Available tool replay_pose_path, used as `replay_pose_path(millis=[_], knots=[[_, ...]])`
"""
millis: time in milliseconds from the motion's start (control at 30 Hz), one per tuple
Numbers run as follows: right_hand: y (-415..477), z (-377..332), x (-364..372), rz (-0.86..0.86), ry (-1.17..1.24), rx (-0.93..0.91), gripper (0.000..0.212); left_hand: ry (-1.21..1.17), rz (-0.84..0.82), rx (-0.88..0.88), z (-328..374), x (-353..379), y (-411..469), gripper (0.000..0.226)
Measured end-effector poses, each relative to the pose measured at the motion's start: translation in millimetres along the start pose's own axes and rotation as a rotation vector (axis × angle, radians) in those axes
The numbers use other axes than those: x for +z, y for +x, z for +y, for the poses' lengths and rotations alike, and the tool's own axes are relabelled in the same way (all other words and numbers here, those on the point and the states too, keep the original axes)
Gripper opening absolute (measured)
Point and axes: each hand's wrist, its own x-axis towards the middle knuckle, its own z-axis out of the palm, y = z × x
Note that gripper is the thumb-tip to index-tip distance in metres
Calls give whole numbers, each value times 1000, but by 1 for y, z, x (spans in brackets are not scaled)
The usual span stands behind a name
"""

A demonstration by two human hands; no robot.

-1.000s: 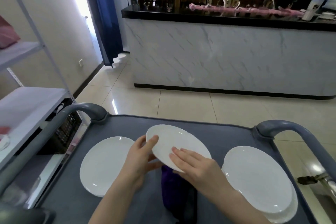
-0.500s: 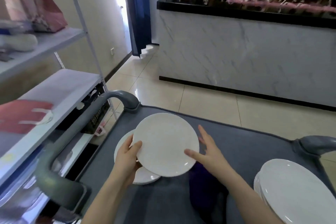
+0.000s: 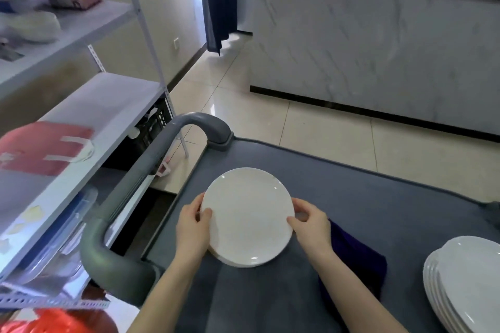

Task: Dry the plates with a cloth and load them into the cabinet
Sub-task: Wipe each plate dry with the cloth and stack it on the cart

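Left grip (image 3: 193,227): closed on the left rim of the top white plate (image 3: 247,213), thumb lying on the upper face, fingers curled round the edge.

Right grip (image 3: 311,224): closed on the right rim of the same plate, thumb on the face near the edge, fingers wrapped round the outer side.

The plate sits level between the two grips, directly over a second white plate (image 3: 238,264), of which only a thin crescent shows at the near edge. Whether the two plates touch cannot be determined.

Both plates are on the left part of the grey trolley top (image 3: 351,192). A dark purple cloth (image 3: 354,259) lies flat on the trolley just right of the right grip, partly under the wrist. A stack of white plates (image 3: 465,278) stands at the trolley's near right corner, well apart from the held plate.

The grey trolley handle (image 3: 130,197) runs along the left side. Beside it stands a white metal shelving rack (image 3: 108,105); a red bag (image 3: 40,151) lies on its middle shelf.
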Motion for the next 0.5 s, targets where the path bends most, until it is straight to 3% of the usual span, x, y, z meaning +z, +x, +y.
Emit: replay_pose_path(millis=[100,500], knots=[[2,1,9,8,-17,-2,38,127,42,37,-10,-5,6,40],[0,5,18,39,-169,-20,41,173,54,4,-20,-6,9,42]])
